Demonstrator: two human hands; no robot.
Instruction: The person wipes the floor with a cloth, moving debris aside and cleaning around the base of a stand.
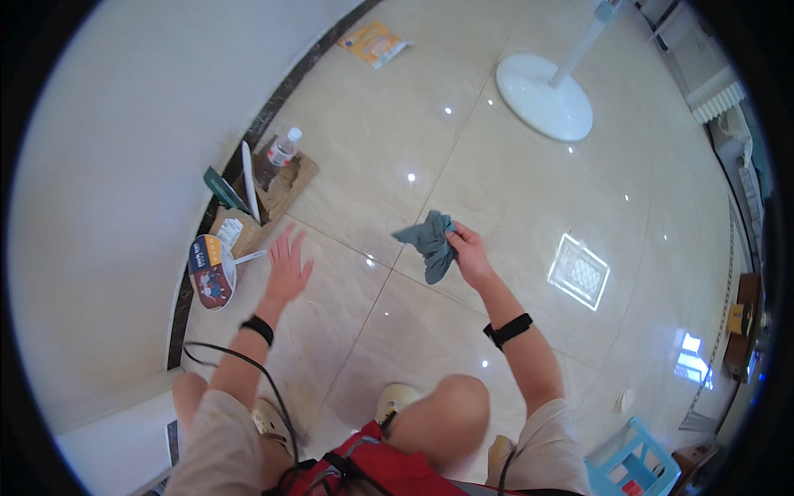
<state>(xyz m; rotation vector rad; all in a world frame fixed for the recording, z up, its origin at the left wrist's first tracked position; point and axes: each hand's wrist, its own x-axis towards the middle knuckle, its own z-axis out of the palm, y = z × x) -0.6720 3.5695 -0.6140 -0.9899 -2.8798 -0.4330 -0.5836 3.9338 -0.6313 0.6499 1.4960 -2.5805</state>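
Observation:
A crumpled grey-green cloth [432, 240] hangs from my right hand [469, 253], pinched between thumb and fingers above the tiled floor. My left hand [288, 261] holds nothing, and its fingers are spread. It is nearest to a cardboard box [291, 186] by the wall and to a paddle-shaped hand fan [213, 273] with a printed face and white handle. In the box stand a clear plastic bottle [283, 149] with a white cap, a thin white object [250, 180] and a dark green flat item [224, 190].
An orange printed packet [374, 43] lies on the floor near the wall [155, 124]. A white round stand base [544, 97] with a pole is at the upper right. At the lower right stands a light-blue plastic stool [636, 462]. A black cable [267, 372] loops beside my left arm.

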